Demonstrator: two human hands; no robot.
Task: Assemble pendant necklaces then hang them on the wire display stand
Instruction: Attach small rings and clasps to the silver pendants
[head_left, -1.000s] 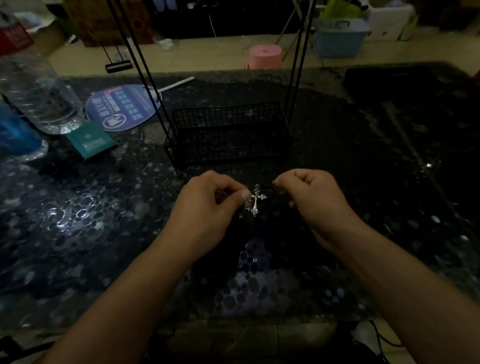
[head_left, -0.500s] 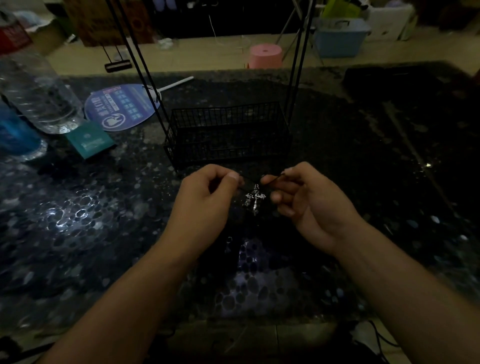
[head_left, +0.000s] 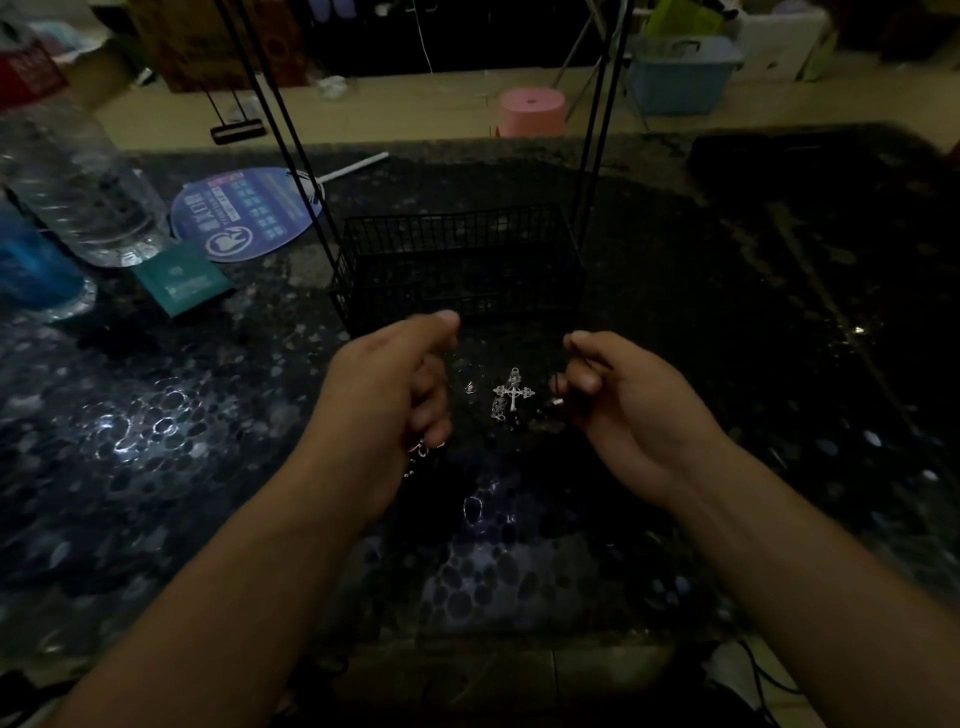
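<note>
— Left hand (head_left: 387, 395)?
— Raised just in front of the wire display stand (head_left: 457, 260), thumb pressed to forefinger in a pinch, other fingers curled under. Too dark to make out what sits in the pinch, perhaps a thin dark cord. Small silvery chain links (head_left: 423, 447) glinting at the lower fingers.
— Right hand (head_left: 631, 402)?
— Level with the left, also just in front of the stand. Thumb and forefinger pinched together, remaining fingers curled, with a small metal end piece (head_left: 557, 401) showing below the fingertips. Cord itself not visible against the dark table.
— And the pendant?
— Silver cross pendant (head_left: 513, 394), ornate and filigreed, with a loop at its top, between the two hands and just in front of the stand's basket. Hanging or lying on the table: cannot tell. Small silver ring (head_left: 470, 387) just left of it.
— Containers?
— Black wire basket at the stand's base, rectangular, fine grid walls, nothing discernible inside. Thin black rods rising from its corners out of view.
— Surroundings?
— Glossy dark table (head_left: 156, 441) with pebble pattern. Left of the stand: round printed fan (head_left: 249, 213) with white handle, teal packet (head_left: 179, 278), clear ribbed plastic bottle (head_left: 78, 176). Behind the stand, on the floor: pink stool (head_left: 531, 111), blue plastic bin (head_left: 680, 75).
</note>
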